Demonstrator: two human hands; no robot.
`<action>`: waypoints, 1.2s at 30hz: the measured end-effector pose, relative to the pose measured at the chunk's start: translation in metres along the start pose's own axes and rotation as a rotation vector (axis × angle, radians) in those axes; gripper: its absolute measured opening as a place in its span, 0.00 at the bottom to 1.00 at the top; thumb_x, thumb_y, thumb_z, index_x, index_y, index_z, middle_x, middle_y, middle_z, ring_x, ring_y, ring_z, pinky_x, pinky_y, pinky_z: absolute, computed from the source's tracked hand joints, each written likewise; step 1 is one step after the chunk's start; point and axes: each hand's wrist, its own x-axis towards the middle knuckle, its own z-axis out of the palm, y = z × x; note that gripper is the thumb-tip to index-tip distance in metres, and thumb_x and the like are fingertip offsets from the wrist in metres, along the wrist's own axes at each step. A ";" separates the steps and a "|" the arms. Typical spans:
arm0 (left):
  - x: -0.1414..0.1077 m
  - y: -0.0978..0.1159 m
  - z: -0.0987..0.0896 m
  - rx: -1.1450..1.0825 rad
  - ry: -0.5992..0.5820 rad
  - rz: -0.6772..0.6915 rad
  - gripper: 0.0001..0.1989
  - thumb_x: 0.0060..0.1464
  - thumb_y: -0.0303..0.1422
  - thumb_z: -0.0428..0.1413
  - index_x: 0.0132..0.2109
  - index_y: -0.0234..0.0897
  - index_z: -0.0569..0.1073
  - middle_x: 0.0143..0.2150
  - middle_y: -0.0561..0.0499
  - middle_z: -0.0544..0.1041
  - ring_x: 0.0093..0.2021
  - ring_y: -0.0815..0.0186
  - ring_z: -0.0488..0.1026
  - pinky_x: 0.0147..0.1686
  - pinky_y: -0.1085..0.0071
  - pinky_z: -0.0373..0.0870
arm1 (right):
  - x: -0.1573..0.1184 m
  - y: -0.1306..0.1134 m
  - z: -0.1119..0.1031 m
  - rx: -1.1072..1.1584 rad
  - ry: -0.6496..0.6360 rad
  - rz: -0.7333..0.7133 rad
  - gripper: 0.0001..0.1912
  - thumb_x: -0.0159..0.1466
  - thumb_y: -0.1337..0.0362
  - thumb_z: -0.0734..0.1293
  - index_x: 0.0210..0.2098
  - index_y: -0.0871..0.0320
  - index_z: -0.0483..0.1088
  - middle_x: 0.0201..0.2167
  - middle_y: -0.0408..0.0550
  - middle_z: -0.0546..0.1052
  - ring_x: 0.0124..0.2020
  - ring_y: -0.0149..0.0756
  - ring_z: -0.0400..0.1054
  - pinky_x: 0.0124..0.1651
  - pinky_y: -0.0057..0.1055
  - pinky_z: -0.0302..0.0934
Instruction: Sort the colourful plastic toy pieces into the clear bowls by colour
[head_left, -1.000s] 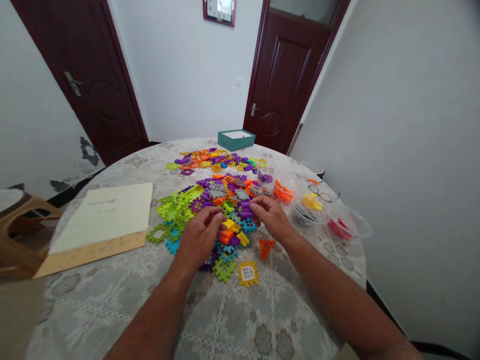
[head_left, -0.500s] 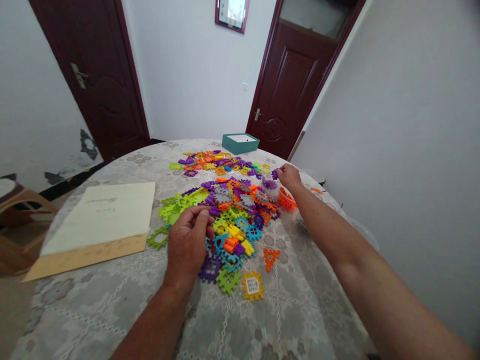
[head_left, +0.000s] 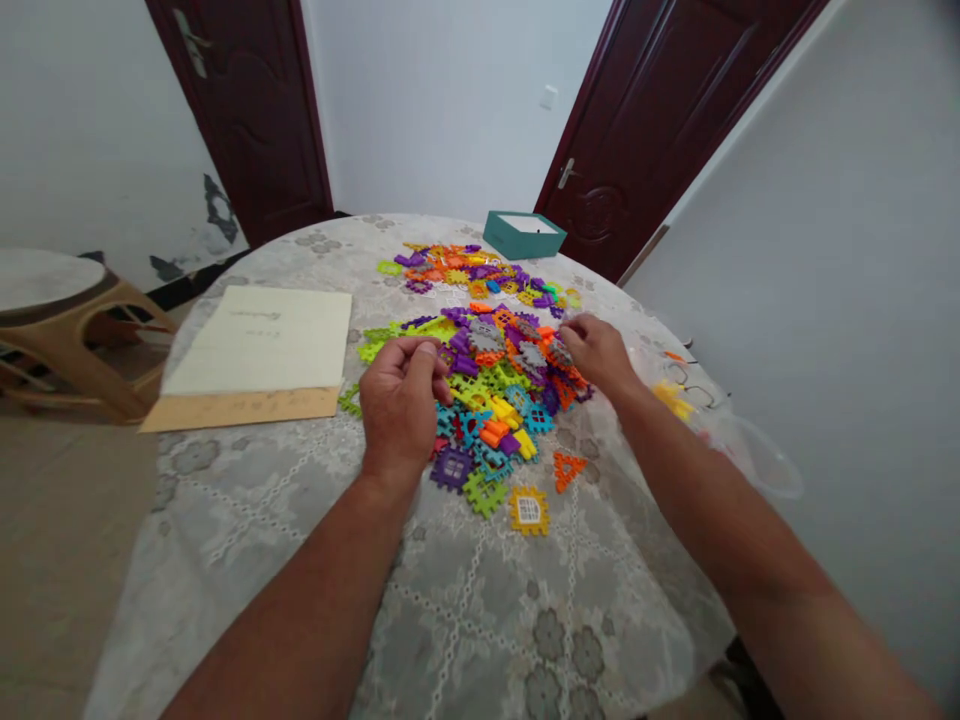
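A heap of plastic building pieces with toothed edges [head_left: 517,375] lies on the table between my hands. At its left side is my left hand [head_left: 403,405], thumb and fingers curled together close to a purple tube-shaped piece [head_left: 465,366]; whatever it pinches is hidden. My right hand [head_left: 600,352] is over the heap's right edge near grey toothed pieces [head_left: 534,357], its fingers bent inward and their tips mostly out of sight. In front of the heap lie a yellow square piece [head_left: 529,511], an orange triangle [head_left: 568,470], a green square [head_left: 485,492] and a purple square [head_left: 451,467].
Behind the heap is a second spread of pieces [head_left: 457,277], with a teal box [head_left: 524,236] beyond it. Paper sheets [head_left: 262,340] lie at the left. Past my right forearm are yellow pieces [head_left: 674,400] and clear plastic [head_left: 757,455]. A stool [head_left: 75,335] stands left of the table.
My right hand has come back from the table's far right toward the heap; the purple piece it held no longer shows clearly. My left hand stays by the heap. The view has tilted down.
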 end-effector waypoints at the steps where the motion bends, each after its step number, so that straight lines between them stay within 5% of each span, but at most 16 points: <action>1: 0.001 -0.001 0.000 -0.020 0.012 0.000 0.08 0.59 0.37 0.58 0.41 0.38 0.76 0.27 0.56 0.74 0.19 0.73 0.68 0.18 0.75 0.66 | -0.025 -0.020 0.000 0.062 -0.040 -0.094 0.12 0.69 0.60 0.63 0.42 0.58 0.78 0.37 0.51 0.81 0.39 0.42 0.74 0.48 0.38 0.66; 6: 0.004 -0.003 0.000 -0.051 0.030 0.007 0.07 0.59 0.37 0.57 0.39 0.39 0.75 0.26 0.57 0.72 0.19 0.74 0.67 0.18 0.77 0.65 | -0.140 -0.109 0.002 0.204 -0.208 -0.533 0.17 0.69 0.58 0.67 0.56 0.53 0.73 0.61 0.57 0.73 0.63 0.50 0.65 0.65 0.51 0.59; 11: 0.005 -0.006 0.001 -0.026 0.028 0.013 0.07 0.58 0.38 0.57 0.39 0.39 0.75 0.26 0.58 0.72 0.19 0.74 0.67 0.18 0.76 0.65 | -0.173 -0.140 0.017 0.072 -0.333 -0.654 0.28 0.66 0.53 0.71 0.64 0.50 0.68 0.73 0.53 0.59 0.75 0.58 0.45 0.74 0.61 0.39; 19: 0.004 -0.006 0.002 0.014 0.007 0.019 0.08 0.56 0.38 0.58 0.38 0.39 0.75 0.26 0.58 0.72 0.19 0.74 0.67 0.18 0.77 0.65 | -0.172 -0.103 0.019 0.022 -0.307 -0.604 0.14 0.70 0.60 0.67 0.54 0.53 0.74 0.64 0.55 0.70 0.68 0.50 0.60 0.74 0.62 0.38; 28: -0.004 -0.009 0.006 0.170 -0.204 -0.028 0.08 0.58 0.38 0.57 0.39 0.39 0.76 0.29 0.54 0.75 0.21 0.71 0.69 0.21 0.74 0.67 | -0.156 -0.014 0.014 0.189 -0.112 -0.405 0.19 0.68 0.65 0.67 0.59 0.51 0.72 0.62 0.57 0.72 0.66 0.52 0.63 0.67 0.58 0.59; 32: -0.013 -0.011 0.008 0.498 -0.413 0.086 0.09 0.62 0.37 0.55 0.41 0.39 0.78 0.30 0.52 0.78 0.27 0.67 0.74 0.28 0.72 0.69 | -0.152 -0.003 0.011 0.334 -0.018 -0.174 0.22 0.71 0.60 0.65 0.64 0.52 0.68 0.60 0.56 0.74 0.62 0.49 0.67 0.67 0.54 0.60; 36: -0.023 -0.012 0.012 0.739 -0.560 0.279 0.09 0.64 0.36 0.54 0.43 0.40 0.78 0.34 0.50 0.81 0.33 0.64 0.76 0.36 0.68 0.70 | -0.150 -0.002 0.011 0.572 -0.001 0.239 0.22 0.71 0.50 0.65 0.60 0.51 0.71 0.54 0.51 0.79 0.53 0.46 0.74 0.61 0.51 0.67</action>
